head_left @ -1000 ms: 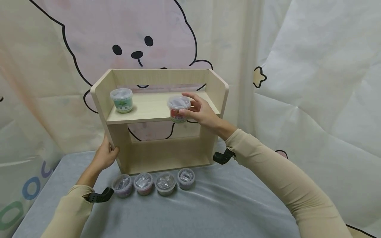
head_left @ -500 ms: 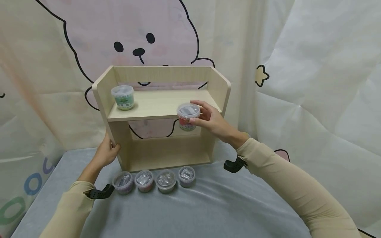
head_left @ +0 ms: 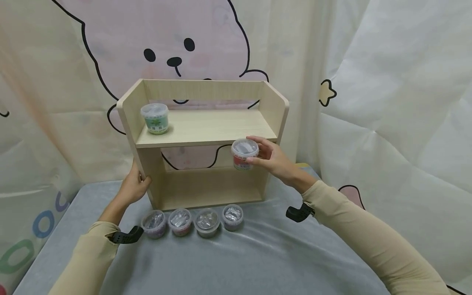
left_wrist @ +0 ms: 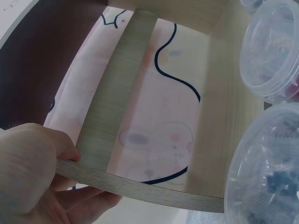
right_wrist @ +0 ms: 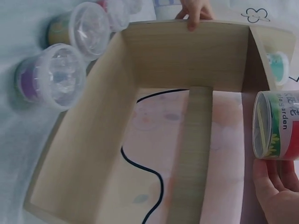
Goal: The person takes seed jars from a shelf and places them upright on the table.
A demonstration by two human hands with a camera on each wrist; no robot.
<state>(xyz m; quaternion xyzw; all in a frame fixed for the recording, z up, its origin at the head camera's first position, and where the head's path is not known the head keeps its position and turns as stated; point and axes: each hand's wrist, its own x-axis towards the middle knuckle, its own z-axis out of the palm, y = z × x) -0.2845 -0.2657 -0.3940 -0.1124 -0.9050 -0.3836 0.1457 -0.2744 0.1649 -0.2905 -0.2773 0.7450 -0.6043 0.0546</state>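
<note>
My left hand (head_left: 133, 186) grips the left side panel of a pale wooden two-tier shelf (head_left: 206, 186); in the left wrist view the thumb lies inside the panel's edge and the fingers outside. In my right hand (head_left: 274, 162) is a clear plastic tub with a red label (head_left: 243, 155), pinched between thumb and fingers. It hangs in front of the shelf's right half, a little below the upper board's front edge. The right wrist view shows the label (right_wrist: 287, 125) close up, printed with green and red. A green-labelled tub (head_left: 156, 119) stands at the left of the upper board.
Several lidded tubs (head_left: 207, 222) stand in a row on the grey cloth (head_left: 236, 266), just before the shelf's foot. Behind the shelf hangs a pale curtain (head_left: 291, 49) with a cartoon bear print.
My right hand has brought the red-labelled tub down and to the right, away from the upper board. The left hand keeps its grip, and the view has shifted slightly.
</note>
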